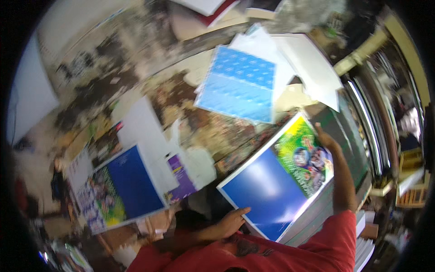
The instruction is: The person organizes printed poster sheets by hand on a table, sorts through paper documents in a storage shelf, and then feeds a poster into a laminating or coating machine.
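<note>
In the head view, a glossy, white-bordered rectangular sheet printed deep blue, green and yellow (pixel 277 174) is held between the left hand (pixel 228 224) and the right hand (pixel 327 139). Opposite short edges are grasped by the left and right fingers, though the undersides of both grips are hidden. It should prove light, springy, slippery and easily creased, best taken by those edges. One similar blue-and-green printed sheet (pixel 136 181) is seen well left of the left fingers, making two; one light-blue patterned sheet (pixel 242 86) beyond them; one purple printed piece (pixel 182 174) beyond-left. Overlapping white papers (pixel 312 61) cannot be counted.
</note>
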A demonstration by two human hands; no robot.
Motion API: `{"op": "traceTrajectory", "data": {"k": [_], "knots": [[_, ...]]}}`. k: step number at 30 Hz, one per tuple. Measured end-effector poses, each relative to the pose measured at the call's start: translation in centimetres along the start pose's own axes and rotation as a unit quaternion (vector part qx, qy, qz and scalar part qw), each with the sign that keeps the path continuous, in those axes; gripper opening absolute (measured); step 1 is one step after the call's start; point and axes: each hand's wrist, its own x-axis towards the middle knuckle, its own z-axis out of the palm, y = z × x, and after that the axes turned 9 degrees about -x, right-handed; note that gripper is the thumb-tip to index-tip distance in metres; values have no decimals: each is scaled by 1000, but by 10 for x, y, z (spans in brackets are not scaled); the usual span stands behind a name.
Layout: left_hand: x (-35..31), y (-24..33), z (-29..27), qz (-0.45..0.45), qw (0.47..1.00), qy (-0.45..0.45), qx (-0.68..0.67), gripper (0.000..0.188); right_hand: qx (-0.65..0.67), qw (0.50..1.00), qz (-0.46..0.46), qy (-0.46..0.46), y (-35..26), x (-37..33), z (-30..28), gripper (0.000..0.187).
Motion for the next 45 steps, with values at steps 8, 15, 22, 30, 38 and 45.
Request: {"op": "traceTrajectory", "data": {"k": [8, 15, 22, 30, 38, 45], "knots": [[-130, 142, -39, 277, 853, 172, 407, 65, 158, 905, -218, 331, -145, -49, 26, 58], [-390, 387, -216, 544, 365, 557, 510, 51, 269, 886, -371, -70, -428, -121, 217, 47], [-448, 507, -343, 393, 504, 530, 558, 45, -62, 927, -347, 126, -583, -110, 382, 47], [-439, 505, -358, 466, 659, 436, 398, 47, -42, 961, -256, 93, -598, -145, 366, 37], [-476, 516, -300, 465, 743, 366, 314, 63, 406, 800, -312, -314, -598, -230, 269, 28], [-490, 540, -282, 279, 889, 230, 280, 50, 327, 820, -150, -445, -598, -155, 329, 50]]}}
